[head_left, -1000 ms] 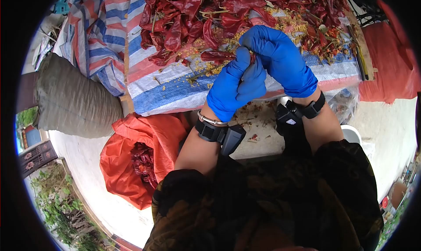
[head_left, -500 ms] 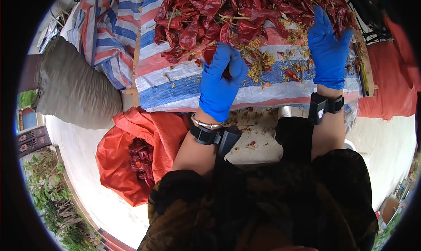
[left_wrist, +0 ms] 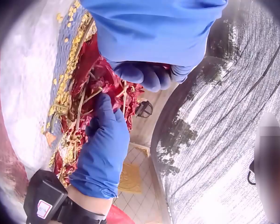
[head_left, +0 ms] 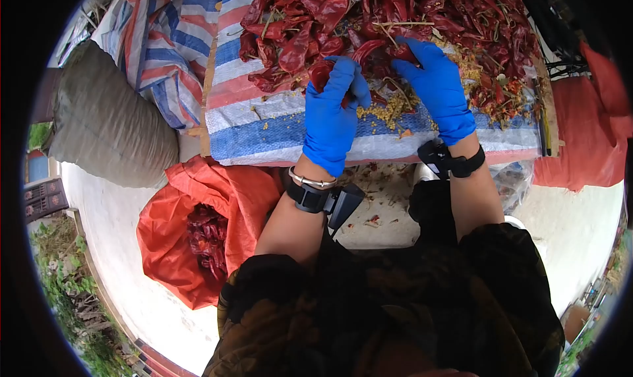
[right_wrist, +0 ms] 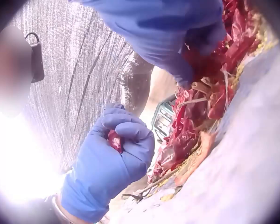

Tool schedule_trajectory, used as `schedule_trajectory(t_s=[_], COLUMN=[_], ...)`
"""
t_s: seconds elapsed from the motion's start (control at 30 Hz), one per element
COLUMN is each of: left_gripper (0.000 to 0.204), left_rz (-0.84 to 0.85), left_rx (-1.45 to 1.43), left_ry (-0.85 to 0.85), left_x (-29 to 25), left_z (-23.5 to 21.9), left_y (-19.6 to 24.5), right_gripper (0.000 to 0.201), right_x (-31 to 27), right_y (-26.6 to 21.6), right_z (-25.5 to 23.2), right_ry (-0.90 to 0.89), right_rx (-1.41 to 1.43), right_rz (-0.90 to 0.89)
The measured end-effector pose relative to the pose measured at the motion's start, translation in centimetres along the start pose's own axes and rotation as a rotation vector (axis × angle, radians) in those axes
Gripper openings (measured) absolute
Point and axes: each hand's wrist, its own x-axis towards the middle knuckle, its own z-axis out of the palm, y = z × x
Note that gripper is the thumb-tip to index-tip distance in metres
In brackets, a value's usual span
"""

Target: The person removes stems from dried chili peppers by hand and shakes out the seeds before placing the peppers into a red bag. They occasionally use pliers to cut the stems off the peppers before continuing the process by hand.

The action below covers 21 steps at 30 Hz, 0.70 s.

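My left hand [head_left: 331,116], in a blue glove, is curled around a dried red chili pepper [head_left: 320,76]. In the right wrist view, a bit of red pepper [right_wrist: 115,141] shows between its bent fingers. My right hand [head_left: 436,93], gloved alike, is at the near edge of the chili pile [head_left: 455,21], its thumb and fingers around a red chili pepper [head_left: 405,53] there. The two hands are a short way apart. Yellow seeds and stems [head_left: 393,109] lie between them on the striped sheet [head_left: 244,140].
An open red sack [head_left: 165,245] with dried chilies inside stands on the floor at the left. A full grey sack [head_left: 109,123] leans beside the table. Another red cloth or sack [head_left: 580,126] is at the right. Scraps [head_left: 374,221] lie on the floor below the table.
The hands were together, then parted; my right hand went out right with fingers spread and has come back left to a chili in the pile. My left hand keeps its pepper.
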Motion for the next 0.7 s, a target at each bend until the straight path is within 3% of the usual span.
schedule_trajectory(t_s=[0.03, 0.1, 0.17, 0.23, 0.27, 0.33, 0.43, 0.53, 0.6, 0.7], left_gripper=[0.014, 0.014, 0.014, 0.019, 0.025, 0.032, 0.039, 0.038, 0.038, 0.036], left_rz=[0.000, 0.009, 0.078, 0.142, 0.166, 0.187, 0.202, 0.200, -0.089, 0.046], left_rx=[-0.004, 0.013, 0.081, 0.159, 0.238, 0.327, 0.302, 0.466, 0.453, 0.621], left_ry=[-0.004, -0.023, -0.015, -0.002, -0.003, -0.001, -0.001, 0.048, 0.054, 0.023], left_x=[0.1, 0.3, 0.5, 0.5, 0.4, 0.2, 0.1, 0.1, -0.1, 0.3], left_z=[0.1, 0.2, 0.5, 0.8, 1.0, 1.4, 1.7, 1.8, 1.9, 0.8], left_y=[-0.1, -0.5, -1.1, -1.4, -1.6, -2.0, -2.4, -2.1, -1.3, -3.1], right_gripper=[0.045, 0.040, 0.038, 0.037, 0.037, 0.033, 0.031, 0.032, 0.033, 0.028], right_x=[0.0, 0.0, 0.2, -0.5, -0.7, -1.2, -1.9, -1.7, -1.5, -1.3], right_y=[-0.4, -1.5, -2.1, -3.6, -4.2, -5.0, -5.1, -4.1, -3.6, -3.5], right_z=[-0.3, -0.8, -1.1, -2.2, -2.4, -2.4, -1.9, -2.7, -2.8, -3.1], right_ry=[0.003, 0.143, 0.203, 0.090, 0.089, -0.106, -0.201, -0.185, -0.127, -0.183], right_rx=[-0.005, 0.433, 0.523, 0.618, 0.622, 0.907, 1.047, 0.896, 0.823, 0.891], right_rz=[-0.001, 0.033, -0.015, 0.172, 0.172, 0.309, 0.309, 0.304, 0.326, 0.331])
